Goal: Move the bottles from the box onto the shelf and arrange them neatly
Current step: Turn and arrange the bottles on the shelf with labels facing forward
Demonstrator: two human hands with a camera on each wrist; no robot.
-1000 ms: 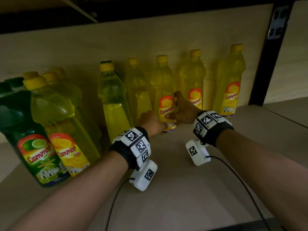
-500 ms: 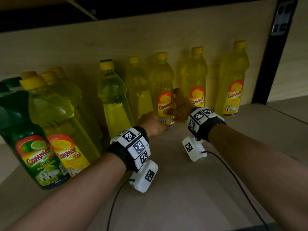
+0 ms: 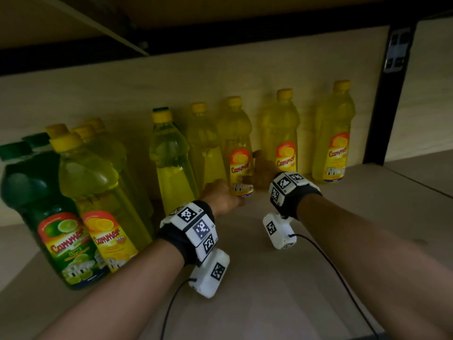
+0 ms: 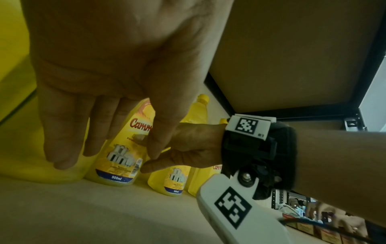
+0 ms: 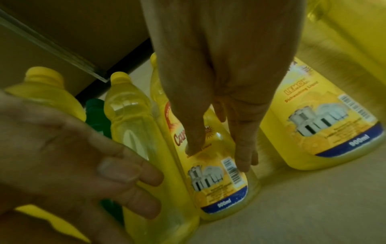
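A yellow Cammer bottle (image 3: 241, 165) stands upright on the shelf board (image 3: 269, 303), in the back row. My right hand (image 3: 261, 171) grips its lower body; in the right wrist view the thumb (image 5: 194, 140) lies on the label and the fingers wrap the right side of the bottle (image 5: 217, 189). My left hand (image 3: 226, 195) is low at the bottle's left side. Its fingers (image 4: 69, 132) are nearly straight and rest against the neighbouring unlabelled yellow bottle (image 5: 133, 132). The box is out of view.
Two more labelled yellow bottles (image 3: 282, 143) (image 3: 335, 138) stand to the right, near a black upright post (image 3: 387, 99). At the left stand bigger yellow bottles (image 3: 103, 204) and a green lime bottle (image 3: 56, 217). An upper shelf hangs low overhead.
My right hand has slid the yellow bottle a little farther back, into line with the row. The left hand has stayed low beside its base.
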